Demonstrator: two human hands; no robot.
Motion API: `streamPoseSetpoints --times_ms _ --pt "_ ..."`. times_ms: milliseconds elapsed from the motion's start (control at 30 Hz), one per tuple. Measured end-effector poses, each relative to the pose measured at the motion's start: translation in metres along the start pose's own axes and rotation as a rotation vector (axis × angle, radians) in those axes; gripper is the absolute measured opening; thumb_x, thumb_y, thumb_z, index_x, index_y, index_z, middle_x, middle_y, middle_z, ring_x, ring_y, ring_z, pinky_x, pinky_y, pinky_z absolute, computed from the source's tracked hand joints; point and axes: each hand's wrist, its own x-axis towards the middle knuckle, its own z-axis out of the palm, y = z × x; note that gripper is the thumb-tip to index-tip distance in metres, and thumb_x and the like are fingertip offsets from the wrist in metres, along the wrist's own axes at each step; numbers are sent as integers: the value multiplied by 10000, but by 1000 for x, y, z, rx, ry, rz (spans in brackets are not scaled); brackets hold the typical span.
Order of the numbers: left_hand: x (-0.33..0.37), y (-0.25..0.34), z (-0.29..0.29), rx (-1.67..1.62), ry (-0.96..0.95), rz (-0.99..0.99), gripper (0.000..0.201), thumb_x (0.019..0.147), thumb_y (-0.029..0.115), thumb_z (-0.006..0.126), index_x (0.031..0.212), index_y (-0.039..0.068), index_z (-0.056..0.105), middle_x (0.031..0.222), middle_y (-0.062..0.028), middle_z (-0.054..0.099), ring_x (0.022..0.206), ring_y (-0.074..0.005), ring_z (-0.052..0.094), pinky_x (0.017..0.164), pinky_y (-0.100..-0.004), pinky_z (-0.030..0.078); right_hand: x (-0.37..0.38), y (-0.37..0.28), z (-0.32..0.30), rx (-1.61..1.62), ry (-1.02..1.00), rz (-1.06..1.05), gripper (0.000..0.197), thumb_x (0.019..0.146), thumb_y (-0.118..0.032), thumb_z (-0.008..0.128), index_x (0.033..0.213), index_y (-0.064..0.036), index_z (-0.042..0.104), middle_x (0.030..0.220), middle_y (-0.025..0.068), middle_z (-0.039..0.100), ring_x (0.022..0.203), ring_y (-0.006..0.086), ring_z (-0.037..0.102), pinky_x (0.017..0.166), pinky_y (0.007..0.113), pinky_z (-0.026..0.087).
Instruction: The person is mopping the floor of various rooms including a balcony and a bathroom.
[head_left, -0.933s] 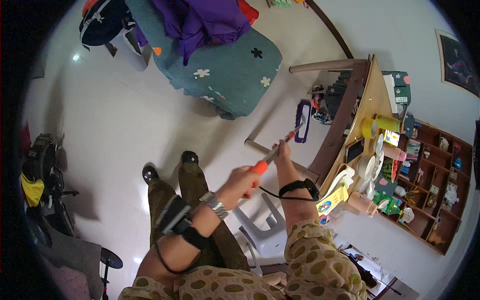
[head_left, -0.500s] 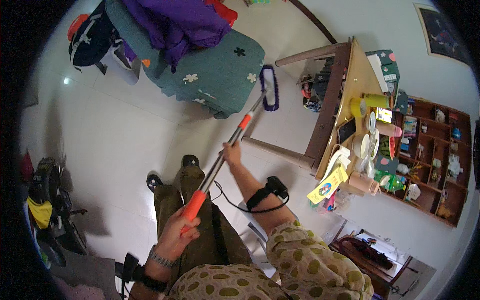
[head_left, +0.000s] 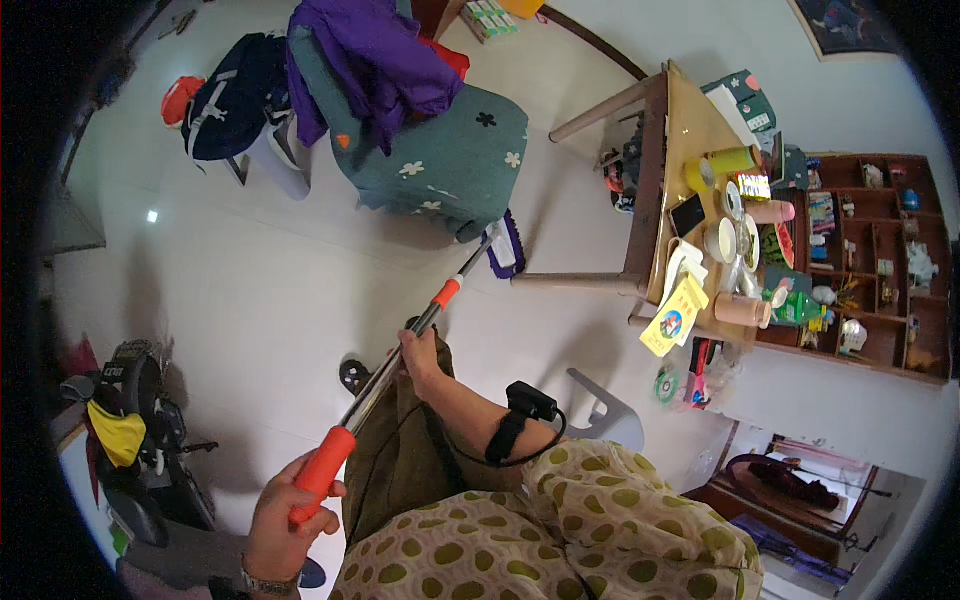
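A long-handled mop (head_left: 369,391) runs slantwise from the lower left toward the floor ahead of me. Its orange grip end is wrapped by my left hand (head_left: 287,521), which wears a wristwatch. Farther along the metal pole, my right hand (head_left: 418,358) is closed round it. The flat mop head (head_left: 506,246), with a purple fringe, lies on the floor between the covered chair and a table leg. Part of the head is hidden behind the green chair cover (head_left: 440,150).
Purple cloth (head_left: 385,65) drapes over the chair, a dark backpack (head_left: 232,100) beside it. At right stands a wooden table (head_left: 690,135) with cups, bowls and a phone. A grey plastic stool (head_left: 605,420) is close by my right arm. An exercise bike (head_left: 140,430) stands at left.
The mop head has been drawn nearer to me and slightly left. Both hands have shifted left, the left one also lower. My view has turned, so the chair and table appear moved.
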Motion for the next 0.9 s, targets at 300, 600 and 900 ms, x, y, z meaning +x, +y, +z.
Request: streamPoseSetpoints --times_ms 300,600,900 --pt "-41 11 -3 15 -134 155 567 700 176 407 1205 -42 271 986 -273 491 364 -86 400 527 -256 449 -57 -21 32 480 26 45 150 760 -160 449 837 -81 346 671 43 436 550 157 508 423 297 392" --pt "-9 -8 47 996 24 1116 251 642 8 428 846 16 575 702 -80 549 811 -232 513 847 -368 347 -5 -23 -2 910 -1 -45 86 742 -126 452 745 -72 385 535 37 431 467 147 451 423 258 367" --pt "93 -24 106 690 -441 1208 119 646 79 454 556 33 516 543 -42 509 555 -199 495 749 -366 393 73 -65 -84 1045 -187 -42 183 751 -158 429 579 -108 393 476 15 398 407 148 386 434 300 349"
